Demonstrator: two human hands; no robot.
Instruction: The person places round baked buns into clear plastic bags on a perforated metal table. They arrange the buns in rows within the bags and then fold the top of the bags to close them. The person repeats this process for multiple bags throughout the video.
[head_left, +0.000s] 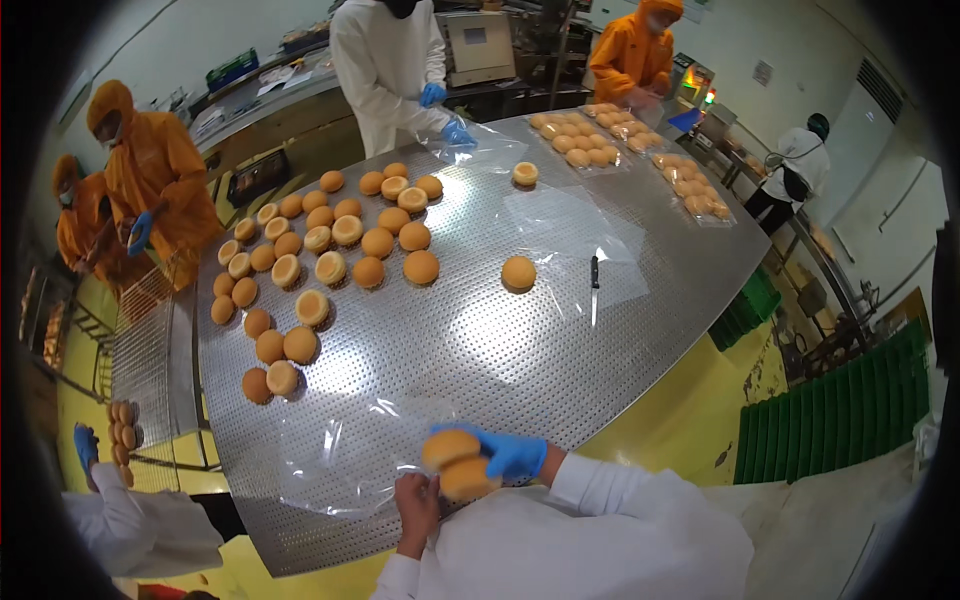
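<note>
Low in the view, my right hand, in a blue glove, is closed around two round golden buns pressed together. My left hand, ungloved, is close beside them with its fingers pinched at the edge of a clear plastic bag. The bag lies spread on the perforated metal table, its mouth toward my hands. Many loose buns cover the table's left side, some top up and some showing their pale bases. A single bun sits further right.
A knife with a black handle lies right of centre near clear plastic sheets. Bagged buns are at the far right. Across the table a person in white handles plastic. Green crates stand right; a wire rack stands left.
</note>
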